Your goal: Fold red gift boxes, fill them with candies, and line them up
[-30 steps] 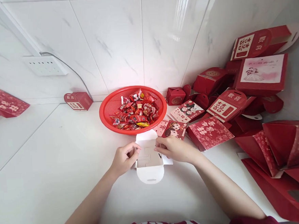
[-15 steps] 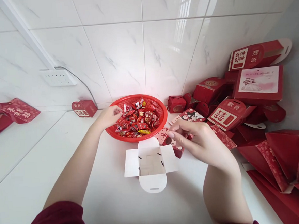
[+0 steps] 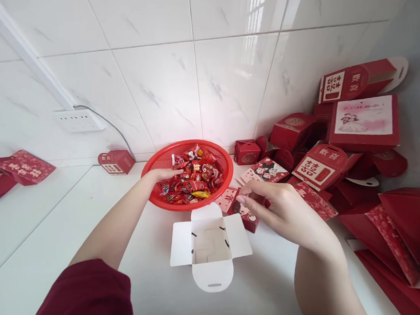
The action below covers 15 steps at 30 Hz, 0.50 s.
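Wrapped candies (image 3: 191, 175) are lying heaped in a red basket (image 3: 152, 159) just above the frame's centre, against the tiled wall. The left hand (image 3: 163, 174) is reaching over the basket's left rim, fingers curling onto the candies; whether they are gripping one is unclear. Below, an open white box (image 3: 209, 246) is sitting flaps-out. The right hand (image 3: 278, 209) is hovering right of it, fingers loosely bent, holding nothing.

Both hands off box (image 3: 209, 244). Left hand (image 3: 162, 174) moved up into basket (image 3: 152, 161), onto sweets (image 3: 192, 178). Right hand (image 3: 278, 205) lifted, hovering right of box, flaps now spread.
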### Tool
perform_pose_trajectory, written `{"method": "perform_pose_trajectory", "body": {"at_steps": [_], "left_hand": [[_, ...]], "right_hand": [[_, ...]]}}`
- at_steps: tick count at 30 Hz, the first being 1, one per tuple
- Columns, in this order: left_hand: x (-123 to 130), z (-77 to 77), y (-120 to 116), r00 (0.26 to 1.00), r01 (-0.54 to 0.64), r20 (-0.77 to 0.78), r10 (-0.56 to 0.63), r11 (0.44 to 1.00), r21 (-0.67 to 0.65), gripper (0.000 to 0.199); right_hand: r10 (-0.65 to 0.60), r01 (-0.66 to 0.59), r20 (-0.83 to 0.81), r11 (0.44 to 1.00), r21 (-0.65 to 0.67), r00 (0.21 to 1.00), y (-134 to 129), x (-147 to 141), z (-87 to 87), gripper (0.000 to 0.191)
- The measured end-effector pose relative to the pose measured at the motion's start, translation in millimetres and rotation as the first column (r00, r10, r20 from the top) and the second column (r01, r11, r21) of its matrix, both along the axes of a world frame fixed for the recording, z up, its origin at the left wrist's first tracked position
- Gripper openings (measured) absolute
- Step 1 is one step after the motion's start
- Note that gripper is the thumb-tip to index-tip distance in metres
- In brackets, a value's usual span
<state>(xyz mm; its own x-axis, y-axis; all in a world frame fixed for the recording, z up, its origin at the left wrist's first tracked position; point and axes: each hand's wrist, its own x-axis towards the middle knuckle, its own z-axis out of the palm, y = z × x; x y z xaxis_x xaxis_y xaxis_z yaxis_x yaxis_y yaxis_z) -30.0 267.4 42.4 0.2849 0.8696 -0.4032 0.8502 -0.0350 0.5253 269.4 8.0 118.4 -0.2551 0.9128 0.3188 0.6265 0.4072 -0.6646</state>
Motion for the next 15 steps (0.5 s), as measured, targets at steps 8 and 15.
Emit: {"method": "perform_pose_trajectory", "body": {"at_steps": [8, 15], "left_hand": [[-2, 12.5, -11, 0.919, 0.078, 0.393, 0.012, 0.974, -0.211, 0.065], [1, 22.2, -21, 0.848, -0.043, 0.524, 0.078, 0.996, -0.079, 0.053]], "right_hand": [[0.005, -0.005, 0.015, 1.0, 0.008, 1.0, 1, 1, -1.0, 0.026], [-0.028, 0.028, 0.051, 1.0, 0.0, 0.998, 3, 2, -4.5, 0.028]]}}
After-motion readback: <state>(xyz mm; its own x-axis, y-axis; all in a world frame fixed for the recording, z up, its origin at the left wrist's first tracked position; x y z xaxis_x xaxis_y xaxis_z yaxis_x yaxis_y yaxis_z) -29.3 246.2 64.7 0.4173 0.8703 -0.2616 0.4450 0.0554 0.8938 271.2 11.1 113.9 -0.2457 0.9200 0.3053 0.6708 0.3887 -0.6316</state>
